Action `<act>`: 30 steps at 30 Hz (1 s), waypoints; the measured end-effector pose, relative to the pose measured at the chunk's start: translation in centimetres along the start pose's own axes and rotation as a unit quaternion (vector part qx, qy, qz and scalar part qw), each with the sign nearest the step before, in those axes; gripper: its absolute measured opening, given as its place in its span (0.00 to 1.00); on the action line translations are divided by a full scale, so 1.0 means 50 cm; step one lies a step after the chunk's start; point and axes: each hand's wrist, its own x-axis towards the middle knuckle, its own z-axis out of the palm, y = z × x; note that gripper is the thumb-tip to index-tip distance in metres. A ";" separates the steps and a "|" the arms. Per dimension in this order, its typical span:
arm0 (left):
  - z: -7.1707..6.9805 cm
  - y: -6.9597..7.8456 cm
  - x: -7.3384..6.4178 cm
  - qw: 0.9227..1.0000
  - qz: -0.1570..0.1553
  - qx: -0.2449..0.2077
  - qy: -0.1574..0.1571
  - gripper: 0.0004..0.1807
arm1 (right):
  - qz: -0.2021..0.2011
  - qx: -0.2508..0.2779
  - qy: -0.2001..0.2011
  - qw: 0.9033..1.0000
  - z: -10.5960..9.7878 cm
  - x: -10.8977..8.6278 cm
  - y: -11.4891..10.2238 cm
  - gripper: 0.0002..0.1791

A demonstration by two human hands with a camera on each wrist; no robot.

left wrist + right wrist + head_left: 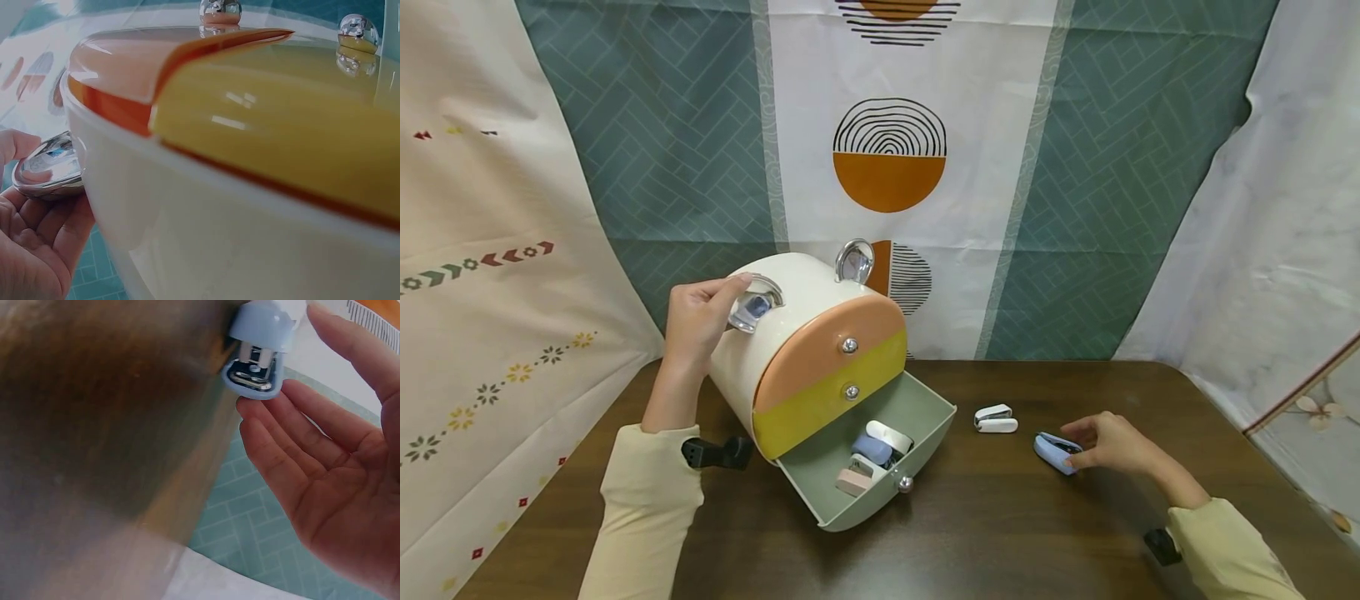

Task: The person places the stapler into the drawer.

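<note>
My left hand pinches the shiny silver ear-shaped handle on the left of a cream rounded drawer box. In the left wrist view, the thumb and fingers lie on either side of this handle. A small blue stapler lies on the table at the right. My right hand is at its right end, with fingers extended. In the right wrist view, the fingertips are at the near end of the blue stapler, while the thumb stands apart from it.
The box's green bottom drawer is pulled out and holds several small staplers. Its orange drawer and yellow drawer are closed. A white stapler lies between the drawer and the blue one. Fabric hangs behind the table.
</note>
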 end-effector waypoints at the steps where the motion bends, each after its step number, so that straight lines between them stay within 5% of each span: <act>1: 0.000 0.000 0.000 1.000 0.000 -0.001 0.000 0.21 | 0.000 -0.005 0.002 1.000 0.003 0.000 0.003 0.30; 16: 0.000 0.001 -0.002 1.000 -0.002 0.006 0.002 0.23 | 0.014 -0.034 0.011 0.999 0.012 0.002 0.000 0.25; 30: 0.001 0.001 -0.002 1.000 -0.001 0.003 0.006 0.19 | -0.002 0.015 0.058 0.998 -0.025 0.014 -0.074 0.26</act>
